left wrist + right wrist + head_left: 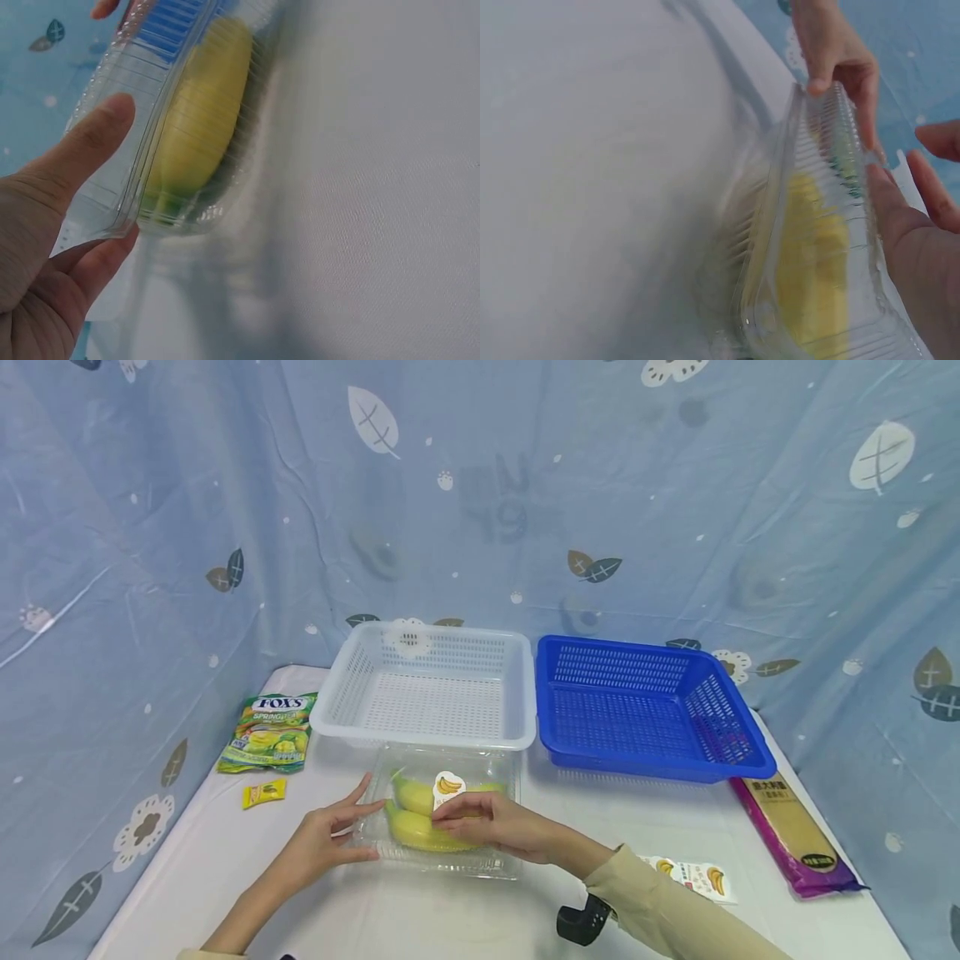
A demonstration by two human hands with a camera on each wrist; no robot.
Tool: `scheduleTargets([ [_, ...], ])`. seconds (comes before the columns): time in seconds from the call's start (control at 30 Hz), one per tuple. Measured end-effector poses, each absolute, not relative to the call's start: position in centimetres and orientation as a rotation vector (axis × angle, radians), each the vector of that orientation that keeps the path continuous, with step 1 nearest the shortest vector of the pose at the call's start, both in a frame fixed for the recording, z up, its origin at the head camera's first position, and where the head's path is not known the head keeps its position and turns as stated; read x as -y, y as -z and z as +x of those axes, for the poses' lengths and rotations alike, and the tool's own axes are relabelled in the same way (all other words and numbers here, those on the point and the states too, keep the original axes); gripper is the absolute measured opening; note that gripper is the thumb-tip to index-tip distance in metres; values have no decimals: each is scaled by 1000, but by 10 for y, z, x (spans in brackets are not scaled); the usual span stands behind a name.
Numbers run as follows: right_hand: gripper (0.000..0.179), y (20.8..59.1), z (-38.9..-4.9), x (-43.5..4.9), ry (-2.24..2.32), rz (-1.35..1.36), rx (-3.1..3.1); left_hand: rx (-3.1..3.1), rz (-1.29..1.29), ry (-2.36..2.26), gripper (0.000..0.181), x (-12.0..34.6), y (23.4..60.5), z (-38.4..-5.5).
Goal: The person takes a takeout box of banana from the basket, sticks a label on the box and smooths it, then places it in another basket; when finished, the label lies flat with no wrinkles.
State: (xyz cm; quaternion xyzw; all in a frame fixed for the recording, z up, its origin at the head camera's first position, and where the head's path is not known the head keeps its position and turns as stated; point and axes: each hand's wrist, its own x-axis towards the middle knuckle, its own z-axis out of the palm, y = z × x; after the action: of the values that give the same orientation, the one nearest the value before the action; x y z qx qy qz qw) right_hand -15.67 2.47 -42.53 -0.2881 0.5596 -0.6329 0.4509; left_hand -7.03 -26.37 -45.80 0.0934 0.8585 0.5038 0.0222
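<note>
A clear plastic clamshell box (495,864) with yellow bananas (420,833) inside lies closed in front of me, seen in all three views. At its left end my left hand (324,842) grips the rim, thumb along the front side, fingers at the other side, as the left wrist view (45,247) also shows. A white banana sticker (447,783) is on the lid. My right hand (506,827) rests over the lid, fingertips covering the sticker's lower part. In the right wrist view its thumb touches the lid while the other fingers stand apart.
A white basket (321,718) stands behind the box, a blue basket (551,735) beside it. Left are a green candy bag (270,735) and a yellow wrapped candy (264,793). A sticker sheet (697,878) and a purple noodle pack (795,835) lie at right.
</note>
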Motion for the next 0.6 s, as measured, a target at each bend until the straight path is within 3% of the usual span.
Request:
scheduleTargets([
  [0.17,38,422,-153,-36,1574,-780,-1343,-2645,299,-1585,64,265,462,-70],
  [0.4,31,435,-130,-52,1669,-1261,-2011,-2604,315,-1548,64,268,462,-70],
  [0.6,52,461,-120,-64,1412,-1423,-2637,-2576,464,-1495,66,277,456,-71],
])
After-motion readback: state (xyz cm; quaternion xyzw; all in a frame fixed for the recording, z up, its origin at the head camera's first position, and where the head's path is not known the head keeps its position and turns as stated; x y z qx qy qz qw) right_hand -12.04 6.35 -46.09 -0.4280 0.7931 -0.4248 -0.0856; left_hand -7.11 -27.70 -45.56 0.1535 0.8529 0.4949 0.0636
